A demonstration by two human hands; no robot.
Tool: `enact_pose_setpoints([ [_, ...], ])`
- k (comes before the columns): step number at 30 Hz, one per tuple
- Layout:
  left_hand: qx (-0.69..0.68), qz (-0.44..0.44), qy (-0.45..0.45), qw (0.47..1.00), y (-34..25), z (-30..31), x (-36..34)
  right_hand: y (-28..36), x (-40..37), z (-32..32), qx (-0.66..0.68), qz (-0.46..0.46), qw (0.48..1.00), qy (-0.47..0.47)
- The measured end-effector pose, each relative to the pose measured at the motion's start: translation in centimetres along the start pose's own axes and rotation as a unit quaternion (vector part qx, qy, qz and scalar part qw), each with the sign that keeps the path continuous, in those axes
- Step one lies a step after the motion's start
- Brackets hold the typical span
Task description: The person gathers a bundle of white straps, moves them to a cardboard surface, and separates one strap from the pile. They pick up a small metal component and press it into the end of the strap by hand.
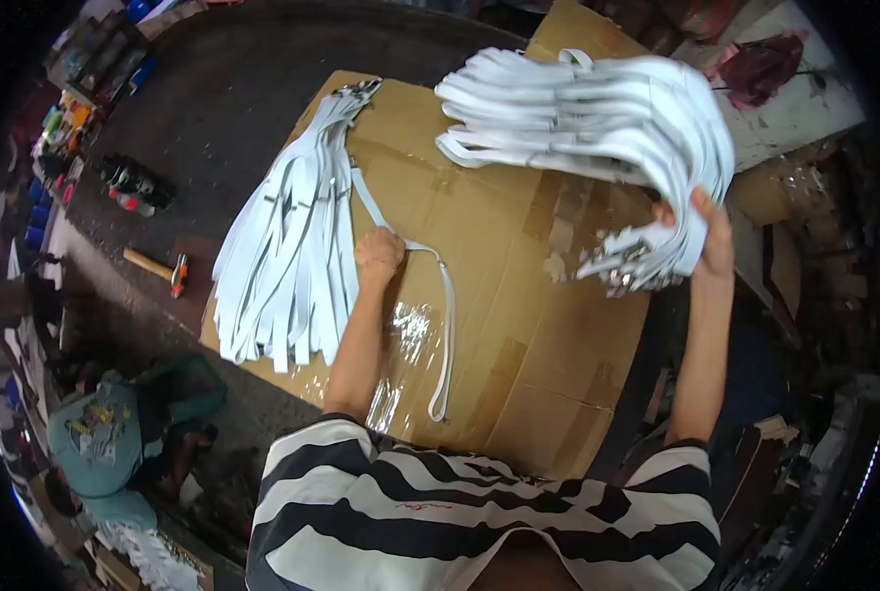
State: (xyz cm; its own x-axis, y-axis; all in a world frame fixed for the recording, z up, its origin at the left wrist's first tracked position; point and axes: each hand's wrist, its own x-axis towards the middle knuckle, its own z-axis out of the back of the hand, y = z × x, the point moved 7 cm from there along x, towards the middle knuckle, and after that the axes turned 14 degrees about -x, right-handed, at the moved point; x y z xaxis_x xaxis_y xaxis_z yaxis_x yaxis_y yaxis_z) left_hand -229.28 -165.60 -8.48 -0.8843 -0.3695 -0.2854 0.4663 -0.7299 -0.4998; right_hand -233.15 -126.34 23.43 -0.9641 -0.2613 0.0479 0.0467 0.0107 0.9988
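Note:
My left hand [379, 253] rests on a flattened cardboard box [519, 325] and grips a single white strap [447, 325] that trails toward me across the cardboard. A flat pile of white straps [287, 246] with metal buckles at their far ends lies just left of that hand. My right hand [711, 236] holds up a thick folded bundle of white straps [597, 118] above the box's right side, with the metal buckles hanging below the hand.
A hammer [159, 268] with a wooden handle lies on the dark floor to the left. Another person in a teal shirt [100, 443] sits at the lower left. Bottles and clutter line the left edge; cardboard and a white board [794, 108] lie at right.

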Motion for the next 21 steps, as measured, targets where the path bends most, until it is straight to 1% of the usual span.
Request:
enact_pose_setpoints([
  [1,0.004,0.009,-0.003,1.000,-0.5,0.9,-1.4,-2.1,-1.6,0.0,-0.003,-0.014,1.000,-0.009],
  [3,-0.094,0.035,-0.104,0.989,-3.1,3.0,-5.4,-6.4,-4.9,0.3,0.014,-0.061,0.997,-0.035],
  [5,-0.222,-0.016,0.005,0.975,-5.6,-2.6,-8.8,-11.6,-8.5,1.1,0.018,-0.133,0.990,-0.030],
  [6,-0.263,-0.025,0.023,0.964,-5.0,-9.7,-8.8,-14.1,-10.7,1.5,0.014,-0.174,0.983,-0.053],
  [7,-0.460,0.107,0.250,0.845,-7.0,-13.0,-12.3,-16.3,-12.9,1.6,0.010,-0.215,0.974,-0.077],
  [8,-0.456,0.105,0.250,0.848,-8.2,-13.7,-13.0,-17.7,-14.7,1.3,0.012,-0.219,0.973,-0.074],
  [9,-0.543,0.142,0.280,0.779,-9.6,-15.1,-14.2,-18.9,-16.6,1.3,0.013,-0.225,0.971,-0.073],
  [10,-0.622,0.179,0.306,0.698,-10.8,-16.5,-15.6,-20.5,-18.5,1.7,0.027,-0.234,0.970,-0.065],
  [11,-0.691,0.218,0.326,0.607,-11.8,-17.8,-17.0,-22.1,-20.3,2.0,0.042,-0.243,0.967,-0.058],
  [12,-0.750,0.254,0.340,0.507,-12.5,-18.7,-18.4,-23.5,-21.9,2.4,0.086,-0.266,0.960,-0.031],
  [13,-0.747,0.257,0.342,0.510,-12.5,-19.7,-18.5,-24.5,-23.0,2.9,0.089,-0.268,0.959,-0.035],
  [15,-0.784,0.115,0.347,0.502,-14.3,-19.7,-16.7,-26.8,-26.2,3.6,0.038,-0.359,0.932,-0.039],
  [16,-0.799,0.121,0.332,0.486,-14.3,-19.9,-16.2,-27.0,-26.6,3.5,0.021,-0.356,0.934,-0.008],
  [17,-0.795,0.125,0.337,0.489,-14.3,-20.5,-15.7,-27.7,-26.9,3.9,0.026,-0.359,0.933,-0.014],
  [18,-0.785,0.128,0.318,0.517,-13.4,-22.1,-14.5,-28.9,-27.4,3.9,-0.008,-0.393,0.919,0.022],
  [19,-0.774,0.127,0.299,0.544,-13.1,-22.4,-13.7,-29.1,-27.4,3.5,-0.042,-0.423,0.903,0.060],
  [20,-0.755,0.154,0.240,0.590,-12.0,-22.7,-12.8,-28.6,-27.2,3.0,-0.018,-0.418,0.905,0.073],
  [21,-0.753,0.155,0.241,0.593,-11.5,-23.3,-11.6,-29.4,-27.0,3.3,-0.015,-0.419,0.905,0.071],
])
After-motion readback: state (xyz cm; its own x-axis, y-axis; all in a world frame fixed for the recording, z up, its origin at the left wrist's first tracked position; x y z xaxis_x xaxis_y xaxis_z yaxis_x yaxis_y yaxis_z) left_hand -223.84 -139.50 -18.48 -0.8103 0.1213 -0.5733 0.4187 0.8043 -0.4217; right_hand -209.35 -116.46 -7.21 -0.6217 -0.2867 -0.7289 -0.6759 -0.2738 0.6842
